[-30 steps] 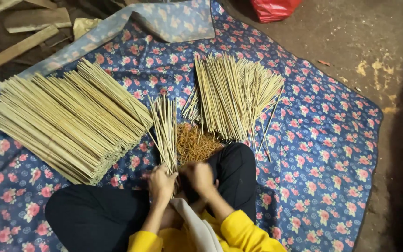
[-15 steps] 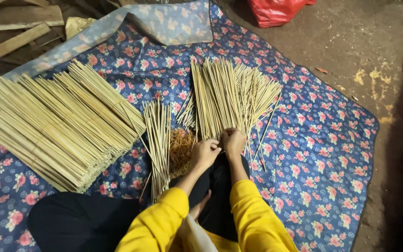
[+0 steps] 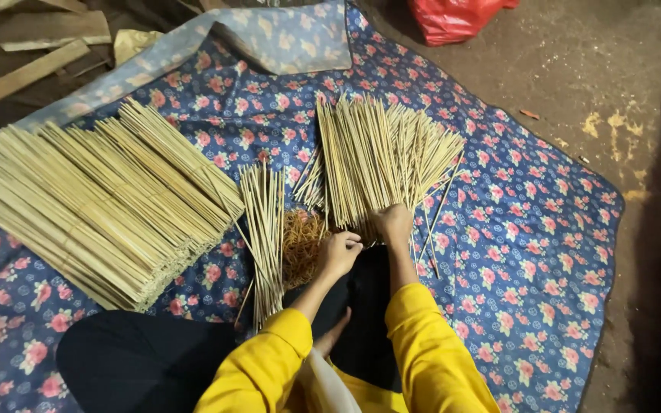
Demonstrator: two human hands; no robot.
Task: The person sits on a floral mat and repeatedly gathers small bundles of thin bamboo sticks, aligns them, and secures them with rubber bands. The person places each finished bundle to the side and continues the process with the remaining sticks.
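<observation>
I sit on a blue floral cloth (image 3: 522,229). My right hand (image 3: 393,223) presses down on the near ends of a fanned pile of thin bamboo sticks (image 3: 376,153), fingers curled around a few of them. My left hand (image 3: 338,254) is curled into a fist right beside a heap of tan rubber bands (image 3: 302,239); nothing shows inside it. A small bundle of sticks (image 3: 263,229) lies just left of the rubber bands, pointing away from me.
A big stack of bundled sticks (image 3: 101,203) fills the left of the cloth. My dark-trousered legs (image 3: 139,359) lie below it. Wooden planks (image 3: 24,73) sit at the far left, a red plastic bag (image 3: 457,17) at the top, and bare dirt floor (image 3: 621,92) on the right.
Both hands went from my lap up to the fanned pile. The left hand has since drawn back toward the rubber bands, while the right stays on the stick ends.
</observation>
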